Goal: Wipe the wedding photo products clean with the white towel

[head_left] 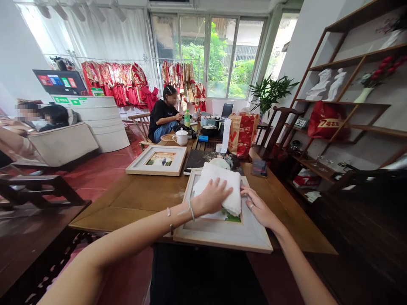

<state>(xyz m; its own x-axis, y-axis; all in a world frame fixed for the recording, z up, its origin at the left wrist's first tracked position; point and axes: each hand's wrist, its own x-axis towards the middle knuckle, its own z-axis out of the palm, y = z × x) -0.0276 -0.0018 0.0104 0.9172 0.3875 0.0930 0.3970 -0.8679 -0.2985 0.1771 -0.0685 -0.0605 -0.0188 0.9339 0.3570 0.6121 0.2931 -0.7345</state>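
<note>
A pale wooden picture frame (222,235) lies flat at the near edge of the wooden table (146,195). A folded white cloth (219,180) rests on its glass. My left hand (212,197) presses down on the cloth, fingers together and laid over it. My right hand (259,207), with a ring on one finger, lies flat on the frame's right side beside the cloth, fingers stretched out. A green part of the picture (233,218) shows under the cloth's near edge.
A second framed picture (158,160) lies further up the table, with a dark album (206,159), a white teapot (181,137) and a red bag (242,133) behind. A person in black sits at the far end. Shelves stand at right, a bench at left.
</note>
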